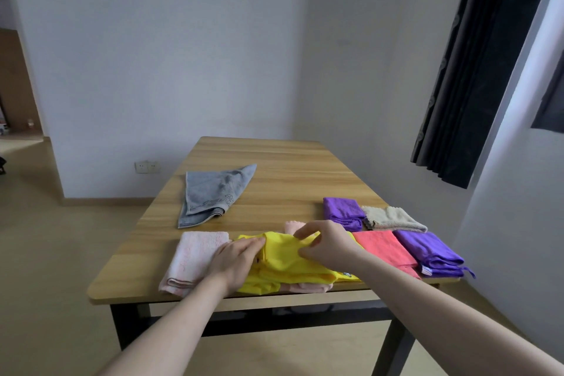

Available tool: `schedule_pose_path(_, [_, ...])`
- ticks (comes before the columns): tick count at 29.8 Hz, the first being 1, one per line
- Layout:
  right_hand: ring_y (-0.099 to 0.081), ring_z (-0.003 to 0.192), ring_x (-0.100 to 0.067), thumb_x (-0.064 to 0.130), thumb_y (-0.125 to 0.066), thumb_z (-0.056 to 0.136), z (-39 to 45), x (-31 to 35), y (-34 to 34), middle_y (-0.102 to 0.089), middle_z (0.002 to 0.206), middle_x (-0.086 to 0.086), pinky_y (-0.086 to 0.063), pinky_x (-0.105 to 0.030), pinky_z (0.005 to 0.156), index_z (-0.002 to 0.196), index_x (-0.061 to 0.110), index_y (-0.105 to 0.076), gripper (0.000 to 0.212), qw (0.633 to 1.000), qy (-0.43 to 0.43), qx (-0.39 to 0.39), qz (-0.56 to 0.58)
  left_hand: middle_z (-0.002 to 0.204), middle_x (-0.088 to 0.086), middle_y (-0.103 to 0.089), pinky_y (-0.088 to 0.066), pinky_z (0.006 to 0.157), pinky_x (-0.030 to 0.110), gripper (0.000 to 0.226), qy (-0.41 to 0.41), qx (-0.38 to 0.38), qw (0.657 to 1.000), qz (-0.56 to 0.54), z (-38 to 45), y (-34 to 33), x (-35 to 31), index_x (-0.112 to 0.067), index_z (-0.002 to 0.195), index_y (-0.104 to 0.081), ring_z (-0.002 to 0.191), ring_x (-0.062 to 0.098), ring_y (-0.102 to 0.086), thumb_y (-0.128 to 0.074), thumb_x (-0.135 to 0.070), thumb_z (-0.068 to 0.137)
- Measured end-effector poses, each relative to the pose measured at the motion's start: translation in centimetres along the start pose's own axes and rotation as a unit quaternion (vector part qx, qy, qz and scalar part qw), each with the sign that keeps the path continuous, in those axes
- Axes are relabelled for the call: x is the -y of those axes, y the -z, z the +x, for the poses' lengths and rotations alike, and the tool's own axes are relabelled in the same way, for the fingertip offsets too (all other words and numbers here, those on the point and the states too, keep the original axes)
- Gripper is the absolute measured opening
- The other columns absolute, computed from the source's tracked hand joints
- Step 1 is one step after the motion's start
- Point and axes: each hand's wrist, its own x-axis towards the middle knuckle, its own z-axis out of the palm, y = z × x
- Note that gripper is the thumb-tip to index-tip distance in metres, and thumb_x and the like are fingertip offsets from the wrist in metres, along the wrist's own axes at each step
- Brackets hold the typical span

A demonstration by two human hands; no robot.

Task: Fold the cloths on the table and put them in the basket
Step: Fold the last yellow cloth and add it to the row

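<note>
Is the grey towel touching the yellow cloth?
Apart. The head view shows bare table wood between the grey towel and the yellow cloth.

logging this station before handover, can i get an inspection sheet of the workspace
surface: wooden table, far half mostly bare
job's things: yellow cloth being folded at near edge; pink towel, coral cloth, two purple cloths and beige cloth folded; grey towel loosely laid; no basket in view
clutter: nothing seen
grippers: left hand and right hand both hold the yellow cloth
cables: nothing seen
surroundings: dark curtain, wall socket
</note>
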Motion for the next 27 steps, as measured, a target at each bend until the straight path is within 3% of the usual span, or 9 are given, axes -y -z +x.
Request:
schedule_pose_path(2, [-0.064,0.076,-0.002,0.027,-0.075,0.081,-0.4,-0.1,-0.4,-0.063,0.082,0.021,-0.047,-0.012,0.061,0.110,0.035,-0.074,0.031,1.000,0.003,0.005,-0.010,0.134,-0.014,-0.065,-0.036,0.114,0.040,0.083,0.008,-0.005,1.000,0.003,0.2,-0.1,0.2,-0.036,0.128,-0.068,0.131,0.015,-0.052,-0.036,-0.088,0.072])
schedule_pose_path(6, [-0.059,0.075,-0.005,0.031,-0.075,0.083,-0.7,-0.4,-1.7,-0.060,0.087,0.014,-0.048,-0.023,0.069,0.111,0.034,-0.073,0.028,0.999,0.016,-0.004,-0.039,0.113,-0.024,-0.068,-0.044,0.106,0.039,0.046,0.006,-0.016,1.000,0.012,0.3,-0.2,0.4,-0.054,0.102,-0.066,0.116,0.012,-0.058,-0.052,-0.083,0.069])
schedule_pose_path(8, [-0.061,0.084,-0.008,0.033,-0.074,0.084,-0.8,-0.8,-2.6,-0.062,0.101,0.011,-0.050,-0.026,0.075,0.110,0.034,-0.074,0.026,0.998,0.033,-0.015,-0.058,0.109,-0.028,-0.065,-0.044,0.106,0.037,0.040,0.009,-0.019,1.000,0.001,0.2,-0.2,0.1,-0.052,0.109,-0.068,0.118,0.011,-0.058,-0.062,-0.073,0.076])
schedule_pose_path(11, [-0.061,0.090,-0.008,0.035,-0.072,0.085,-1.2,-1.5,-3.8,-0.060,0.110,0.016,-0.051,-0.025,0.077,0.108,0.035,-0.073,0.023,0.996,0.054,-0.037,-0.060,0.125,-0.021,-0.066,-0.043,0.108,0.036,0.053,0.024,-0.028,0.999,-0.010,0.3,-0.3,0.1,-0.039,0.123,-0.070,0.125,0.011,-0.056,-0.068,-0.067,0.077])
schedule_pose_path(16, [-0.061,0.093,-0.007,0.039,-0.067,0.089,-1.6,-2.1,-4.4,-0.058,0.119,0.019,-0.049,-0.020,0.072,0.109,0.036,-0.071,0.021,0.995,0.072,-0.047,-0.059,0.138,-0.013,-0.062,-0.042,0.111,0.036,0.062,0.039,-0.014,0.999,-0.027,-0.1,0.0,0.0,-0.041,0.122,-0.071,0.130,0.013,-0.055,-0.069,-0.072,0.069])
schedule_pose_path(19, [-0.061,0.095,-0.009,0.036,-0.070,0.088,-1.4,-2.1,-4.2,-0.059,0.118,0.016,-0.052,-0.025,0.079,0.112,0.034,-0.071,0.025,0.996,0.073,-0.036,-0.047,0.134,-0.016,-0.065,-0.045,0.110,0.038,0.066,0.046,0.015,0.997,-0.052,0.6,0.1,1.0,-0.046,0.116,-0.072,0.123,0.009,-0.059,-0.071,-0.081,0.060])
schedule_pose_path(22, [-0.063,0.094,-0.008,0.034,-0.075,0.085,-1.6,-1.8,-2.7,-0.060,0.115,0.012,-0.053,-0.028,0.081,0.115,0.032,-0.070,0.030,0.997,0.070,-0.025,-0.026,0.114,-0.015,-0.075,-0.052,0.103,0.040,0.065,0.048,0.039,0.995,-0.081,1.5,0.4,1.2,-0.041,0.105,-0.077,0.109,0.008,-0.067,-0.076,-0.082,0.054])
schedule_pose_path(24, [-0.065,0.092,-0.006,0.033,-0.076,0.085,-1.7,-1.6,-1.6,-0.061,0.114,0.013,-0.054,-0.024,0.076,0.115,0.032,-0.070,0.030,0.997,0.071,-0.035,-0.007,0.106,-0.015,-0.075,-0.052,0.102,0.037,0.054,0.035,0.034,0.996,-0.079,0.8,1.2,-0.7,-0.037,0.099,-0.077,0.106,0.007,-0.067,-0.078,-0.073,0.058])
schedule_pose_path(27, [-0.066,0.089,0.000,0.031,-0.077,0.086,-2.1,-1.6,0.4,-0.061,0.113,0.015,-0.052,-0.016,0.070,0.112,0.035,-0.068,0.027,0.994,0.080,-0.070,0.016,0.101,-0.022,-0.071,-0.048,0.096,0.031,0.020,-0.016,0.024,0.999,-0.039,0.1,2.1,-3.8,-0.039,0.091,-0.074,0.102,-0.002,-0.061,-0.075,-0.056,0.080])
